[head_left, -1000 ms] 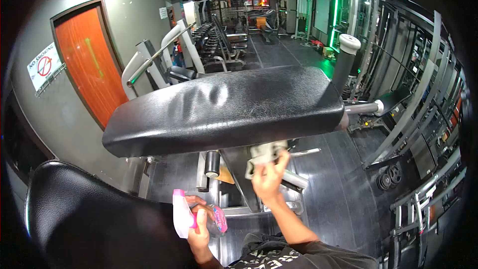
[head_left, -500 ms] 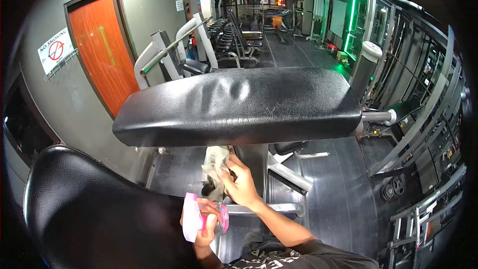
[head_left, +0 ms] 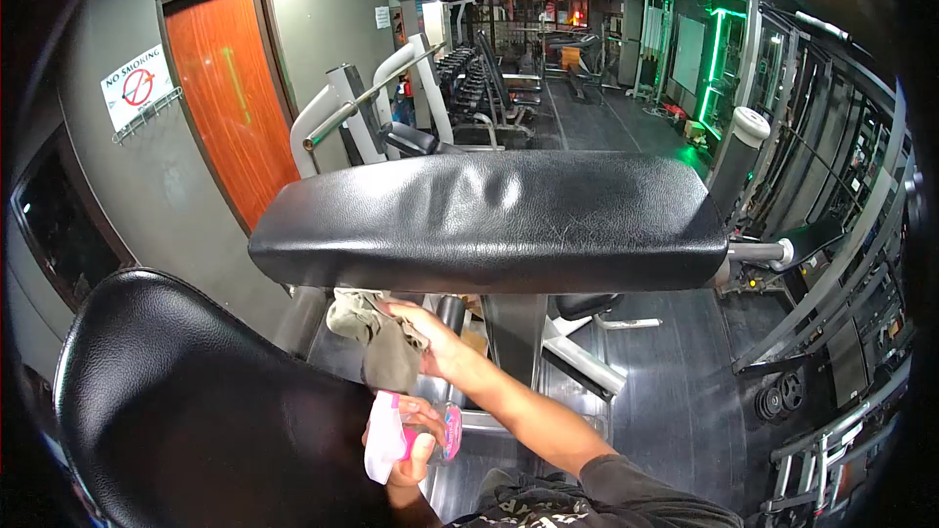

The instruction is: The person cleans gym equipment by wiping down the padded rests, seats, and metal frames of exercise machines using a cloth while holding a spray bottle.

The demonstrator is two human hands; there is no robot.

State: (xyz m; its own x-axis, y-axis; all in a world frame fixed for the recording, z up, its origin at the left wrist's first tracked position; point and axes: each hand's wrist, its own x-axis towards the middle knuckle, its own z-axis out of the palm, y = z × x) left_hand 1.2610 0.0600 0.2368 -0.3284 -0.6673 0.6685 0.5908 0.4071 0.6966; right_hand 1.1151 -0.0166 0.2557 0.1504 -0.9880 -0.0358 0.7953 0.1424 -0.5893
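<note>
My left hand [head_left: 419,445] is wrapped round a spray bottle [head_left: 381,438] with a white and pink trigger head, low in the middle of the view. Just above it, my right hand [head_left: 430,337] grips a crumpled grey-green cloth [head_left: 391,357]. The cloth's upper end meets the lower front edge of a long black padded cushion [head_left: 489,220], though whether it presses there I cannot tell. The cushion has dents and fine creases in its top. A black padded seat back [head_left: 196,401] curves up at the left, close to my left hand.
A wooden door [head_left: 230,103] and a no-smoking sign [head_left: 137,88] are on the left wall. Weight machines and a dumbbell rack [head_left: 460,78] stand beyond the cushion. Metal racks [head_left: 861,186] line the right side, with weight plates [head_left: 780,396] near the floor.
My right hand has moved left with the cloth along the cushion's lower front edge. My left hand still holds the spray bottle. The view has shifted slightly, so the surroundings sit further right.
</note>
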